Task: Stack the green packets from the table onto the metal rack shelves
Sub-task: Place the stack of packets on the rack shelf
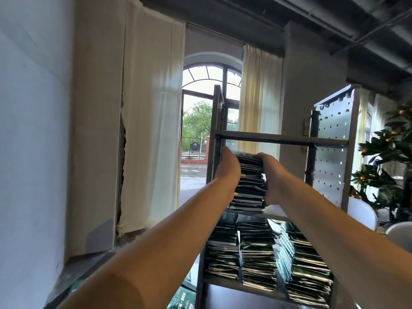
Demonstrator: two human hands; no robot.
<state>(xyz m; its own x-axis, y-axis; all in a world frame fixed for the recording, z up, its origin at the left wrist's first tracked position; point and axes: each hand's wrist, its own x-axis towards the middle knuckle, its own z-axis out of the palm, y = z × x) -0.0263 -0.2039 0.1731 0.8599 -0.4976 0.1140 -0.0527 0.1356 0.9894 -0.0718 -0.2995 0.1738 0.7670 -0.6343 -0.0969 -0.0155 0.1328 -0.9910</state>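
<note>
Right, both hands are clamped on one tall stack of green packets point(249, 181): left hand point(227, 172) pressed flat against its left face, right hand point(270, 177) wrapped on the right face, fingertips over the top. The stack sits at the upper shelf point(276, 216) of the metal rack point(330, 152), bottom at or just above the shelf surface; can't tell if it's fully landed. Main risk, as I read it: the packets are loose and slippery-looking, held only by side squeeze, so releasing unevenly or before the base is flat could fan the pile or tip it off the front edge. The top of the stack is close under the crossbar point(267, 139), so lifting to reposition could clip it and shear off the top few packets. Lower shelf point(223, 281) already holds three full piles point(256, 257), the rightmost leaning slightly; a falling stack would hit those. Around: perforated side panel on the right, a potted citrus plant point(388, 148) beyond it, curtains point(153, 130) and an arched window point(209, 103) behind. More green packets point(182, 297) visible low down, left of the rack. Nothing blocks the shelf slot itself apart from the left upright next to the left hand.
</note>
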